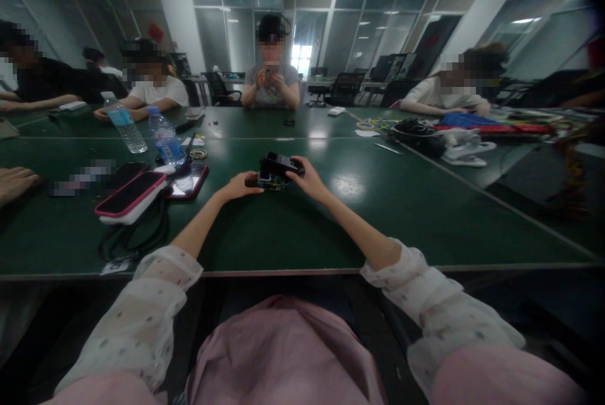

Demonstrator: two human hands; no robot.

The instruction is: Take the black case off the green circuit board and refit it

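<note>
Over the green table, my two hands are on a small black electronic device whose parts sit one above the other. My right hand (305, 176) grips a black plastic housing (278, 164) by its right end; the piece is tilted. Just beneath it is a lower part with an exposed circuit board (273, 185), its left end held in the closed fingers of my left hand (242, 186). Whether the two parts touch is too small to make out.
Left of my hands are a phone (189, 181), a pink-and-white case (135, 196), a cable (137, 235) and two water bottles (165, 137) (125, 123). Cables and a white item (466, 147) lie at the right on the table (293, 235). Several people sit around it.
</note>
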